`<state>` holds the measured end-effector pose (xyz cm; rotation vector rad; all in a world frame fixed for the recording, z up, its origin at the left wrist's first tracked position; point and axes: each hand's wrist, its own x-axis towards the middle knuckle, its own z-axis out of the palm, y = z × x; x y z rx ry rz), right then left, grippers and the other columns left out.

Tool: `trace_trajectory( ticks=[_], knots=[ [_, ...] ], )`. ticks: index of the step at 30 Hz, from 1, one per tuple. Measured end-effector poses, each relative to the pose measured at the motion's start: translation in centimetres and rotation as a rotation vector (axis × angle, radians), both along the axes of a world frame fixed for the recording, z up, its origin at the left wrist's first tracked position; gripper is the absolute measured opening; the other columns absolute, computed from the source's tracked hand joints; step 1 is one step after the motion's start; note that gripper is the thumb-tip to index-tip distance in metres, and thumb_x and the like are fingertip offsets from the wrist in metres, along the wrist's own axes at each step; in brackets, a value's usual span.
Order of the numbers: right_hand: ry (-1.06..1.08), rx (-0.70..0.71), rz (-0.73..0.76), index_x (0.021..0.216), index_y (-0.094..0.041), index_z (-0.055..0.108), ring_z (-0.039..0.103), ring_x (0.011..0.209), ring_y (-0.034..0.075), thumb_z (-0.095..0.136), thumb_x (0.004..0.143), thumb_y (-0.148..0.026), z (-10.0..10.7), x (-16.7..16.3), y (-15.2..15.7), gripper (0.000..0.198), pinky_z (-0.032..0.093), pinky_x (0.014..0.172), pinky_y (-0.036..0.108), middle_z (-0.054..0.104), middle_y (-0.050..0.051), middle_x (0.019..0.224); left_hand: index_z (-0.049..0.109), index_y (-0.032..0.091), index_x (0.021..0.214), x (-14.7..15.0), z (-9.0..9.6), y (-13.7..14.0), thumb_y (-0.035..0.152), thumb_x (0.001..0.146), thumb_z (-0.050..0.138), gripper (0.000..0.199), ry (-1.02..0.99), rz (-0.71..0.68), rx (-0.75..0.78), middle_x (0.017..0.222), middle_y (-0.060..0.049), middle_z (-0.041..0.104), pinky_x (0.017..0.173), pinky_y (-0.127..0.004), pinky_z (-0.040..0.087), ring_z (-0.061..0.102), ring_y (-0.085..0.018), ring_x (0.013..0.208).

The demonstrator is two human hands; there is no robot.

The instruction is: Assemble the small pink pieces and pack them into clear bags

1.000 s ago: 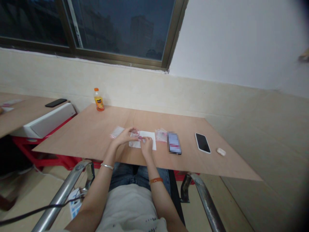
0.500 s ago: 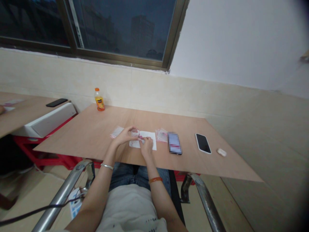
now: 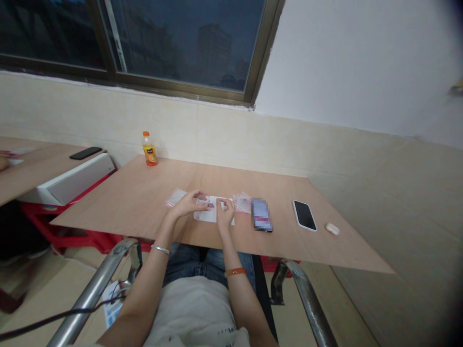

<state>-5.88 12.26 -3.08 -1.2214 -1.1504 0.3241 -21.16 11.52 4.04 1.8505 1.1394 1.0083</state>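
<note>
My left hand (image 3: 185, 204) is curled round a small clear plastic bag (image 3: 202, 198) with pinkish bits showing at it, held above the left part of a white sheet of paper (image 3: 207, 217). My right hand (image 3: 225, 212) is a short way off to the right, over the sheet's right side. Its fingers are pinched together, and anything between them is too small to make out. Flat clear bags with pink edges (image 3: 176, 196) lie beside my left hand, and more clear bags (image 3: 242, 202) lie to the right of the paper.
To the right are a phone with a blurred screen (image 3: 261, 214), a white-edged phone (image 3: 304, 215) and a small white case (image 3: 332, 228). An orange drink bottle (image 3: 149, 149) stands at the table's back left. Another table (image 3: 32, 168) with a black phone (image 3: 86, 153) is further left.
My right hand has drawn away from the bag and my left fingers, moving right and slightly up with its fingers curled. My left hand has stayed in place with the bag.
</note>
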Motion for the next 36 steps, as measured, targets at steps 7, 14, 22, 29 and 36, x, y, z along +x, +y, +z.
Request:
trace_trajectory(
  ticks=[7,14,22,29,36],
  knots=[
    [0.033,0.073,0.058,0.077,-0.016,0.061,0.053,0.085,0.017,0.053,0.079,-0.031,4.3,-0.4,-2.1,0.017,0.041,0.073,0.027,0.059,0.005,0.085,0.058,0.015,0.092,0.0,-0.4,0.2,0.039,0.057,0.074,0.045,0.004,-0.057,-0.018,0.094,-0.006,0.063,0.082,-0.032,0.046,0.058,-0.019,0.089],
    [-0.113,0.062,0.153,0.077,-0.019,0.066,0.051,0.097,0.019,0.058,0.077,-0.029,5.2,-0.7,-2.7,0.013,0.04,0.084,0.032,0.057,0.006,0.096,0.058,0.015,0.09,0.2,-0.4,0.2,0.035,0.061,0.072,0.038,0.052,-0.088,0.051,0.094,-0.005,0.064,0.082,-0.031,0.045,0.058,-0.018,0.087],
    [-0.188,0.052,0.189,0.08,-0.018,0.069,0.051,0.099,0.019,0.058,0.078,-0.03,4.8,-0.9,-2.5,0.016,0.04,0.087,0.032,0.057,0.008,0.101,0.057,0.014,0.091,0.3,-0.2,0.2,0.034,0.062,0.071,0.038,0.038,-0.067,0.052,0.095,-0.006,0.063,0.084,-0.031,0.045,0.058,-0.018,0.088],
    [-0.023,-0.051,0.122,0.086,-0.014,0.062,0.055,0.087,0.017,0.043,0.084,-0.028,2.4,-0.4,-1.0,0.023,0.044,0.074,0.027,0.059,0.008,0.092,0.057,0.014,0.091,0.1,-0.5,0.4,0.038,0.059,0.073,0.043,0.042,-0.037,0.014,0.094,-0.006,0.062,0.082,-0.032,0.047,0.059,-0.019,0.089],
    [-0.146,-0.255,0.053,0.09,-0.011,0.06,0.054,0.086,0.02,0.049,0.074,-0.017,-3.0,-0.3,1.0,0.021,0.043,0.078,0.031,0.058,0.013,0.093,0.058,0.014,0.089,-0.1,-0.5,0.4,0.038,0.058,0.073,0.042,0.0,-0.029,0.015,0.093,-0.006,0.063,0.083,-0.033,0.047,0.059,-0.019,0.09]
  ],
)
